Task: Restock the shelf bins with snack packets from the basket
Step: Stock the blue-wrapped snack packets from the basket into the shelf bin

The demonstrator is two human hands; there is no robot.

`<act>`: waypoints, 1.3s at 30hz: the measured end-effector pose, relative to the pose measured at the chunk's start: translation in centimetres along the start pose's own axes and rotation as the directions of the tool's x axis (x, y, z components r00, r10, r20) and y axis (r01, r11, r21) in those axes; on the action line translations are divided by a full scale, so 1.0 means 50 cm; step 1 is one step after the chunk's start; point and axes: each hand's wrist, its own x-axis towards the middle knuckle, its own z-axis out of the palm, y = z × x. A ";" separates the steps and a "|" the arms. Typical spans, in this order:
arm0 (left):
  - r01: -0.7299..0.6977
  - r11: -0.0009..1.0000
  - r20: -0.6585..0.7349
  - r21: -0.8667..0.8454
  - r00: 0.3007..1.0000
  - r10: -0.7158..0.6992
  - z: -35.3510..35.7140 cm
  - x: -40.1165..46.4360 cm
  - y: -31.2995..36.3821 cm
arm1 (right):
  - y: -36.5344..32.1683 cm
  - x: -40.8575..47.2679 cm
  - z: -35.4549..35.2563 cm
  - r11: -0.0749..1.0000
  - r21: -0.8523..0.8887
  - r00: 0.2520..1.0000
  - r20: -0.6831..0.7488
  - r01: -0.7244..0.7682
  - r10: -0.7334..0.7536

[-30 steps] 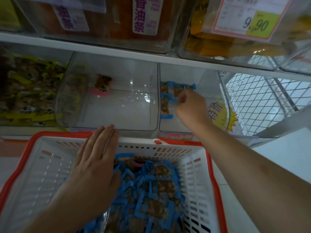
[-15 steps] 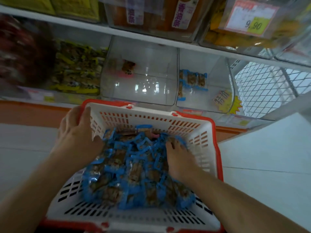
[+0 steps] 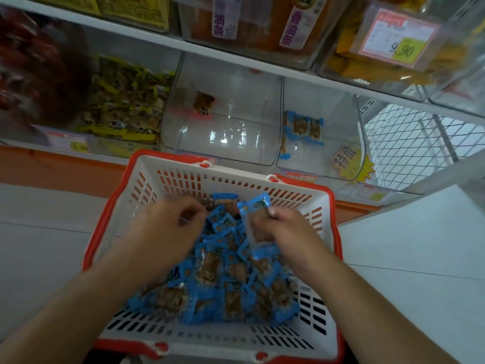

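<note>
Dozens of small blue snack packets [image 3: 223, 279] lie heaped in the white basket [image 3: 321, 232] with its red rim, which sits just below the shelf front. They look light, flat and crinkly: thin film with a firm brown piece inside and blue sealed edges. Such film is probably slippery, so a loose handful could shed a few; pinching the sealed edges, or scooping a bunch with curled fingers, seems the surest hold. Nothing about them looks fragile beyond bending.

The right hand [image 3: 286, 232] is curled around one or more packets, one blue corner sticking up above its fingers. The left hand [image 3: 168, 229] is down in the far side of the heap with fingers bent, apparently gathering packets, though blur hides whether it has any firmly.

Up on the shelf, the clear bin on the right [image 3: 341, 122] holds only a few of the same blue packets [image 3: 301, 127], so it is likely the target. The clear bin beside it [image 3: 249, 101] holds a single pink-edged packet [image 3: 203, 105]. Further left, a bin of yellow-green packets [image 3: 123, 98] is well filled.
</note>
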 end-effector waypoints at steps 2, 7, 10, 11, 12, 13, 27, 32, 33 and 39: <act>-0.012 0.977 0.117 -0.212 0.992 0.037 0.031 -0.009 0.038 | -0.020 -0.016 0.013 0.987 0.160 0.999 0.038 0.030 -0.036; 0.078 0.827 0.129 -0.557 0.992 -0.007 0.063 0.008 0.078 | -0.049 -0.041 0.009 0.963 0.122 0.939 0.222 0.241 -0.263; 0.071 0.762 0.110 -0.643 0.994 0.000 0.054 0.033 0.076 | -0.040 -0.037 -0.010 0.922 -0.088 0.901 0.264 0.377 -0.343; 0.098 0.716 0.110 -0.691 0.993 -0.030 0.049 0.040 0.078 | -0.041 -0.032 -0.020 0.911 -0.116 0.907 0.205 0.395 -0.367; 0.138 0.659 0.137 -0.739 0.989 -0.054 0.047 0.048 0.078 | -0.045 -0.027 -0.030 0.915 -0.097 0.917 0.124 0.392 -0.379; 0.173 0.612 0.173 -0.772 0.983 -0.059 0.043 0.055 0.083 | -0.050 -0.022 -0.043 0.925 -0.060 0.926 0.048 0.376 -0.373; 0.015 0.792 0.025 -0.611 1.000 0.000 0.086 0.133 0.110 | -0.043 0.064 -0.090 0.921 -0.139 0.916 -0.128 0.363 -0.380; -0.189 0.980 -0.118 0.058 0.974 0.195 0.076 0.163 0.058 | -0.058 0.103 -0.158 0.947 -0.057 0.856 -0.413 0.317 -0.312; -0.207 0.958 -0.102 0.198 0.968 0.230 0.078 0.171 0.046 | -0.061 0.125 -0.178 0.953 -0.016 0.842 -0.465 0.302 -0.275; -0.207 0.915 -0.026 0.348 0.973 0.230 0.093 0.186 0.004 | -0.057 0.347 -0.272 0.987 0.106 0.808 -0.589 0.121 -0.036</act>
